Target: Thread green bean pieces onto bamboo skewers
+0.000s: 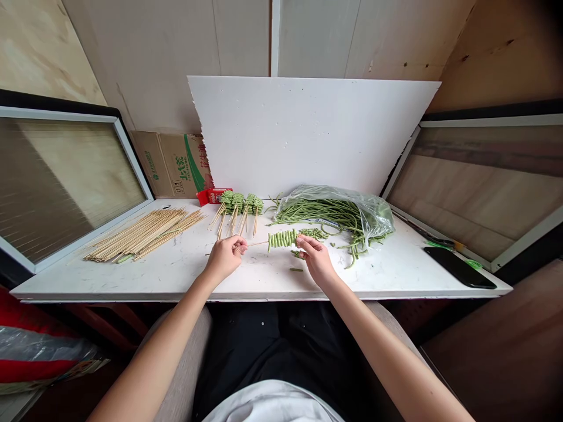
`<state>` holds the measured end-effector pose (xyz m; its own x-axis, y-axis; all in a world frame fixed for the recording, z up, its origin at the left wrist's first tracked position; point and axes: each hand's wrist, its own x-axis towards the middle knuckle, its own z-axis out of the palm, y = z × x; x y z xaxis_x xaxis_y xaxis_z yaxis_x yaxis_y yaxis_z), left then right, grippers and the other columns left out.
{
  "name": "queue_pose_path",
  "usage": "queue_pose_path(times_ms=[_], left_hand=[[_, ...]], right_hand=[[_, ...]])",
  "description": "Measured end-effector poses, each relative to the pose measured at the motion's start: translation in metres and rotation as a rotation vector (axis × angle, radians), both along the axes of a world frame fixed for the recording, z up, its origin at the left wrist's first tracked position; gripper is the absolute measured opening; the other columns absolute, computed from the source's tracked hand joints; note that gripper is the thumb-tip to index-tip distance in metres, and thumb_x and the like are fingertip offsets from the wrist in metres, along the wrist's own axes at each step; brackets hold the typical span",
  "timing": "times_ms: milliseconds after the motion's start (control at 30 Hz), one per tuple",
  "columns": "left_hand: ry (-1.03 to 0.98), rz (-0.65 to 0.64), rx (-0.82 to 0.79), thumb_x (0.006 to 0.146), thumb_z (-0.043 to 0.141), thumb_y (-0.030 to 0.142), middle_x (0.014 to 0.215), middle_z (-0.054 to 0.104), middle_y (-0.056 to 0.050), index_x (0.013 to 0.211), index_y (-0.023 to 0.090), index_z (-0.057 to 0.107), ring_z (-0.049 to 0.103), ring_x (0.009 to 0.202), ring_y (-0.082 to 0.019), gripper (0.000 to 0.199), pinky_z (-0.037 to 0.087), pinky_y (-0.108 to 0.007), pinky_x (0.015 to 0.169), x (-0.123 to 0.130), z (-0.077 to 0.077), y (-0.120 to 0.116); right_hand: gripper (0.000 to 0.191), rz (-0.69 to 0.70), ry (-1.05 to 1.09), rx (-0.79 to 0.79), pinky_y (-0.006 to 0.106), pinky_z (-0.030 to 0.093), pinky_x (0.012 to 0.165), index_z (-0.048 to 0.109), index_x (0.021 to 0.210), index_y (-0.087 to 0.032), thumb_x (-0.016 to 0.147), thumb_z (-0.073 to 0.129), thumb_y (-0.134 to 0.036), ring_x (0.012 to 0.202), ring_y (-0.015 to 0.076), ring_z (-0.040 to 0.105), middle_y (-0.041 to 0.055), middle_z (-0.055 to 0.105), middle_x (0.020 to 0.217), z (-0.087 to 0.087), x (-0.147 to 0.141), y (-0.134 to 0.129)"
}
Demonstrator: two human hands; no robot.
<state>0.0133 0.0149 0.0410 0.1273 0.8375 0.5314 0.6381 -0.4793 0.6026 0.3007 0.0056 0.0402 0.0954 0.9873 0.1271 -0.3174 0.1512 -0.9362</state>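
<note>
My left hand [227, 254] is closed around the bare end of a thin bamboo skewer [257, 243], held level just above the table. Short pieces of green bean [282, 239] are threaded side by side along its right part. At the right end of that row, my right hand [315, 255] pinches a bean piece between thumb and fingers; its tip is partly hidden. Behind the right hand lies a small pile of cut bean pieces [313, 233]. One loose piece [296, 269] rests on the table in front.
Bare skewers [149, 231] lie in a heap at left. Several filled skewers [240, 204] are stacked behind my left hand. A clear plastic bag [373, 214] of long beans [323, 212] lies back right. A black phone [458, 267] is near the right edge; a white board [308, 135] stands behind.
</note>
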Motion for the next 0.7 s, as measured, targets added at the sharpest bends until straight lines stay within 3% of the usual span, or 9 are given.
queue_pose_path(times_ms=[200,300,367,467,567,700], left_hand=[[0.009,0.013,-0.007,0.087,0.057,0.019,0.070,0.071,-0.001,0.085,0.020,0.068,0.067,0.064,-0.017,0.011,0.049,-0.027,0.066,-0.001,-0.001,0.001],[-0.001,0.027,-0.010,0.087,0.057,0.021,0.071,0.072,-0.002,0.085,0.020,0.068,0.067,0.065,-0.017,0.011,0.049,-0.027,0.066,-0.004,-0.002,0.004],[-0.009,0.038,-0.013,0.087,0.058,0.022,0.071,0.072,-0.002,0.085,0.020,0.068,0.068,0.065,-0.018,0.011,0.049,-0.027,0.065,-0.007,-0.003,0.006],[-0.009,0.055,-0.021,0.087,0.058,0.024,0.071,0.072,-0.002,0.085,0.020,0.068,0.068,0.065,-0.018,0.011,0.049,-0.027,0.064,-0.012,-0.005,0.009],[-0.008,0.064,-0.030,0.087,0.059,0.025,0.070,0.072,-0.003,0.085,0.021,0.069,0.068,0.065,-0.019,0.011,0.049,-0.028,0.064,-0.016,-0.008,0.011],[-0.011,0.067,-0.041,0.087,0.059,0.026,0.070,0.072,-0.003,0.086,0.020,0.069,0.068,0.065,-0.019,0.012,0.050,-0.027,0.065,-0.019,-0.011,0.013]], right_hand=[[0.035,0.015,-0.051,0.003,0.027,0.043,0.060,0.080,0.097,-0.021,0.077,0.076,-0.049,0.090,0.0211,0.061,0.0075,0.072,0.097,-0.003,0.006,0.004],[0.031,-0.008,-0.279,0.025,0.031,0.045,0.065,0.080,0.092,-0.020,0.081,0.068,-0.047,0.088,0.0222,0.062,0.0097,0.075,0.104,0.005,0.017,0.005],[0.024,0.025,-0.534,0.093,0.034,0.046,0.071,0.080,0.083,-0.020,0.080,0.071,-0.042,0.083,0.0223,0.063,0.0100,0.078,0.102,0.012,0.027,0.005],[0.014,0.189,-0.854,0.238,0.034,0.046,0.068,0.081,0.073,-0.024,0.071,0.082,-0.037,0.072,0.0222,0.062,0.0071,0.078,0.081,0.020,0.038,0.002],[0.015,0.287,-0.956,0.280,0.033,0.044,0.060,0.081,0.067,-0.027,0.059,0.091,-0.035,0.065,0.0226,0.061,0.0048,0.075,0.070,0.020,0.044,0.000],[0.016,0.271,-0.971,0.306,0.032,0.044,0.060,0.081,0.065,-0.027,0.061,0.091,-0.039,0.066,0.0229,0.063,0.0047,0.075,0.069,0.017,0.047,0.002]])
